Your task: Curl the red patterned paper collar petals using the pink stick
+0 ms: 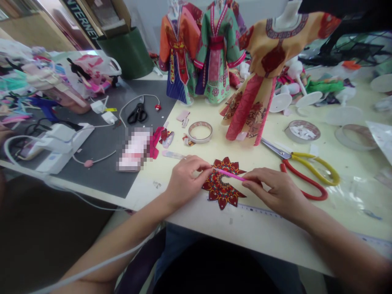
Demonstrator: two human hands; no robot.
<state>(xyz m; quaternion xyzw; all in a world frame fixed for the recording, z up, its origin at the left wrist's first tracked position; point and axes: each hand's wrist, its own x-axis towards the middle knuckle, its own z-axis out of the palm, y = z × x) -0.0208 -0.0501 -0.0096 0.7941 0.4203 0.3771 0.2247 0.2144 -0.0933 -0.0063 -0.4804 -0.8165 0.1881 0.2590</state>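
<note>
My right hand (pixel 277 188) is closed around one end of a slim pink pen-like stick (pixel 230 174), held between thumb and fingers. The stick's pale tip points left and meets the pinched thumb and finger of my left hand (pixel 186 178). Whatever sits between those left fingertips is too small to make out. Beneath the stick, a dark red patterned piece (pixel 223 198) with pointed petals and a pale round centre lies flat on the table. Tiny light dots show on some lower petals. A measuring tape (pixel 260 211) runs under its lower right edge.
Right of my right hand lie scissors (pixel 315 165) with red and yellow handles. Behind are a tape roll (pixel 200 132), dressed doll figures (pixel 216 57), and a bead dish (pixel 303 131). Black scissors (pixel 137 113) and a power strip (pixel 65 149) lie left. A white cable crosses my left forearm.
</note>
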